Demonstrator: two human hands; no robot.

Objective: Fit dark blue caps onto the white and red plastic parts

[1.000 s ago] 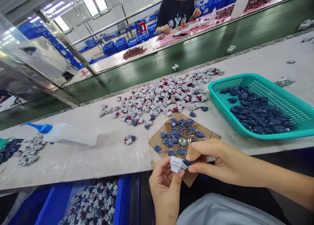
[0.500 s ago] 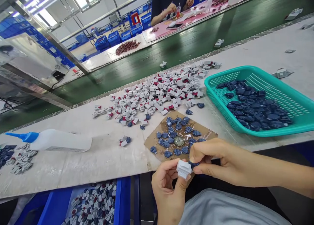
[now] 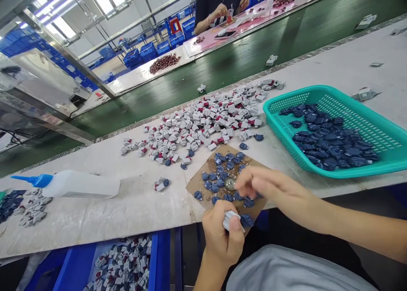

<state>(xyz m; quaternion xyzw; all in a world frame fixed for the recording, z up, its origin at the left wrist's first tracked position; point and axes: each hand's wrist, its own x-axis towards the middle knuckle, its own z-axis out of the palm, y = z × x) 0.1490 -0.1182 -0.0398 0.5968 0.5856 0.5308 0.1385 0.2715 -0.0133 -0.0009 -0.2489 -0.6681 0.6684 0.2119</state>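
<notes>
Closed around a white blocky plastic part (image 3: 232,220), my left hand (image 3: 221,234) is in front of the table edge. A small dark blue fist-shaped piece (image 3: 246,220) sits at the right end of that part, apparently joined to it. My right hand (image 3: 273,189) hovers over the right side of a brown cardboard sheet (image 3: 203,166), its fingers loosely bent and apart, with nothing visible in them. Several blue fist-shaped pieces (image 3: 220,183) lie on the wet cardboard around a round shiny puddle or dish (image 3: 230,183). Some of them are hidden behind my right hand.
A heap of white and dark red parts (image 3: 197,121) lies behind the cardboard. On the right stands a green basket (image 3: 318,172) of blue pieces. A white bottle (image 3: 85,184) lies at left; below is a blue bin (image 3: 154,257). Beyond the green conveyor (image 3: 143,96) a person (image 3: 219,7) works.
My right hand has let go of the blue piece and moved up-left over the cardboard. My left hand has turned the white part, blue piece attached. Parts on the conveyor have shifted left.
</notes>
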